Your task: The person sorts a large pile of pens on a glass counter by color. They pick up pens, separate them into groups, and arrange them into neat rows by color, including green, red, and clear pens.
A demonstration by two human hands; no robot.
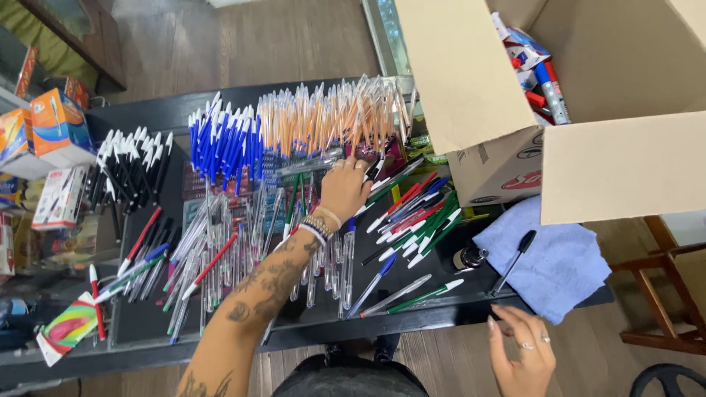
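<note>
Reaching my left hand [344,187] into the loose pens [323,165] just below the orange pen row [331,117], fingers curled on one, I judge sorting underway; right hand [523,353] idles spread.

Bright even indoor light, soft faint shadows, sharp centre, slight wide-angle bending at edges

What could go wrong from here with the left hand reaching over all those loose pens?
1. The left hand reaches across loose clear pens to the orange pens; the forearm could sweep some off the counter.
2. The green-capped pen lies close to the counter edge near the right hand; a nudge might drop it.
3. The open cardboard box crowds the pens; bumping it could scatter them.
</note>
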